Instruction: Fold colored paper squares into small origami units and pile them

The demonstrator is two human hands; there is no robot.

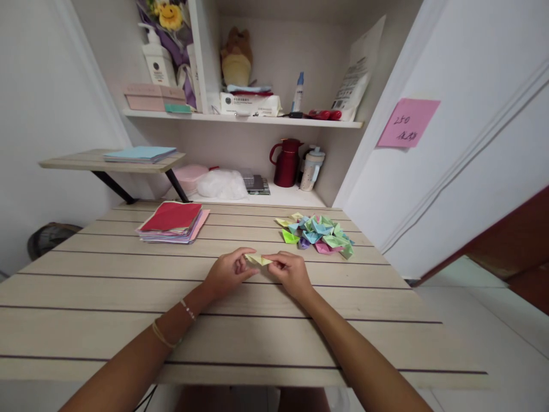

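A small pale yellow folded paper boat (pixel 258 260) is held between my two hands, just above the wooden table. My left hand (pixel 229 272) grips its left end, thumb apart below it and fingers curled. At its right end, my right hand (pixel 289 272) pinches the paper between thumb and fingers. Beyond my right hand lies a pile of folded paper boats (pixel 321 232) in green, blue, pink, purple and yellow. A stack of square coloured paper (pixel 171 220), red on top, sits to the far left of my hands.
The slatted wooden table (pixel 240 337) runs up to a white shelf unit (pixel 240 117). A small raised stand (pixel 77 162) on the left carries blue paper (pixel 140 154). A red thermos jug (pixel 287 163) and a pale bottle (pixel 313 170) stand at the back. A pink note (pixel 408 122) sticks to the right wall.
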